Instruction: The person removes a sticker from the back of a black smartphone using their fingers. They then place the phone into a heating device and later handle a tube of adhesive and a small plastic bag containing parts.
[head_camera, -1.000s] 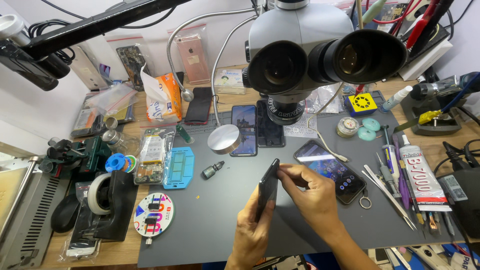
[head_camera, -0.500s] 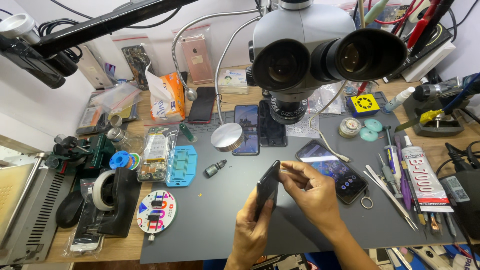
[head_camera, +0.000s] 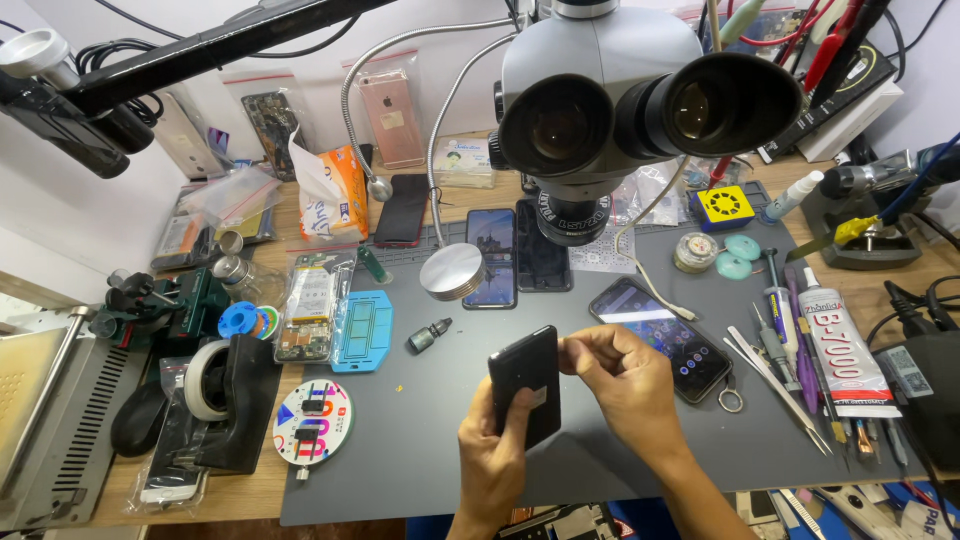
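Black phone (head_camera: 524, 385), long axis near upright, clasped from below in the left hand (head_camera: 492, 462); right hand (head_camera: 622, 378) pinches its upper right edge, just beside; grey mat (head_camera: 420, 450) beneath

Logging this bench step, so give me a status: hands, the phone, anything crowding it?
Left hand grips black phone from below. Right hand pinches its upper edge. Phone held tilted above grey mat. Lit phone lies just right.
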